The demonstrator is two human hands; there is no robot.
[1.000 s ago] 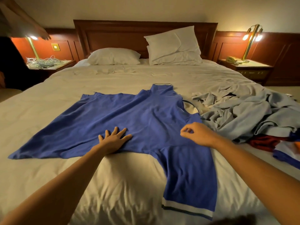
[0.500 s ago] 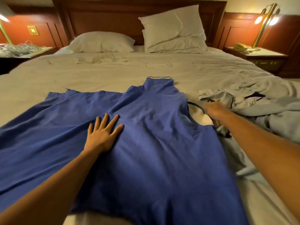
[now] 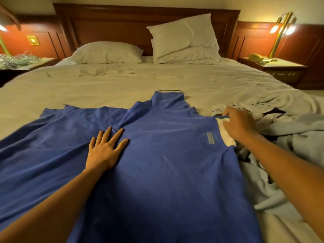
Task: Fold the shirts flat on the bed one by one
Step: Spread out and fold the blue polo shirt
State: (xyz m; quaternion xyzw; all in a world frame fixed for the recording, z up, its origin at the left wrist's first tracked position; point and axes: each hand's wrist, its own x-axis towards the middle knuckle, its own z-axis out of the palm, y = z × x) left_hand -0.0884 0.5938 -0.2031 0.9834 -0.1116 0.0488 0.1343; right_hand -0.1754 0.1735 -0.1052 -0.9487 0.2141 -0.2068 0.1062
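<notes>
Shift: right hand [image 3: 240, 123] has gone within a second from the shirt's body out to the collar at its right edge; left hand [image 3: 105, 151] stays flat on the cloth.
Bed [image 3: 122, 81]: white sheet, two pillows [image 3: 107, 52] at the head.
Blue shirt [image 3: 166, 163]: spread across the near half of the bed, neck to the right, one sleeve pointing toward the pillows, soft creases between the two hands.
Heap of grey clothes [image 3: 289, 137]: just beside the shirt's collar side, touching it.
Left hand: fingers straight and apart, palm pressing mid-shirt.
Right hand: fingers curled, pinching the blue shirt at its striped collar [image 3: 221, 117].
Step, as judged: squaring the shirt before the first fold.
Doing it well: keep the left palm as anchor, draw the collar outward until the creases flatten, and keep it off the heap so no grey cloth gets folded in.
Hard to see: right fingertips sit behind the hand, so how much cloth they hold is unclear; hem and near sleeve run out of view; whether the white patch under the collar is lining or another garment cannot be told.
</notes>
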